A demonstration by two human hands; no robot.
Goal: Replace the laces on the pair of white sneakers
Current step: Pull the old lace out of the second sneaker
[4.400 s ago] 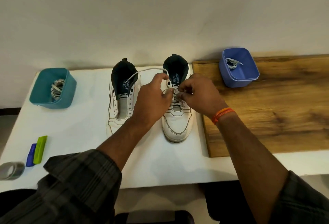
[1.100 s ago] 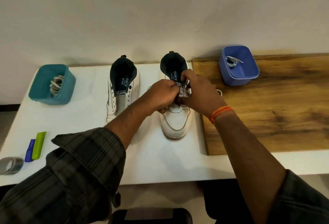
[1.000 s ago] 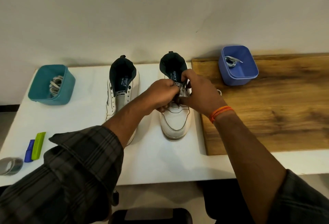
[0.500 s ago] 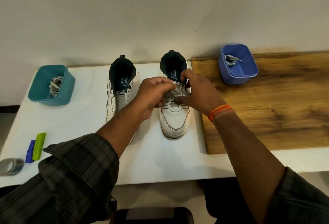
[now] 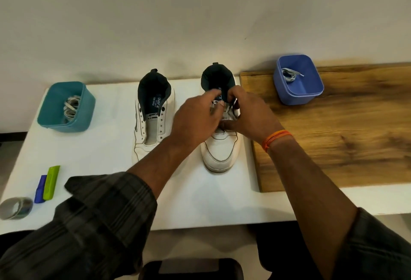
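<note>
Both hands over the right sneaker point(image 5: 220, 146) on the white tabletop point(image 5: 106, 146), toe toward the person. Left hand point(image 5: 195, 119) and right hand point(image 5: 249, 117) with fingers curled, pinching the white lace point(image 5: 226, 113) at the upper eyelets. Unlaced left sneaker point(image 5: 151, 119) just beside. Spare laces in the teal bin point(image 5: 66, 108); another in the blue bin point(image 5: 298, 79) on the wooden board point(image 5: 344, 135).

Right white sneaker point(image 5: 220, 148) part-laced, left sneaker point(image 5: 151, 121) laceless, side by side
</note>
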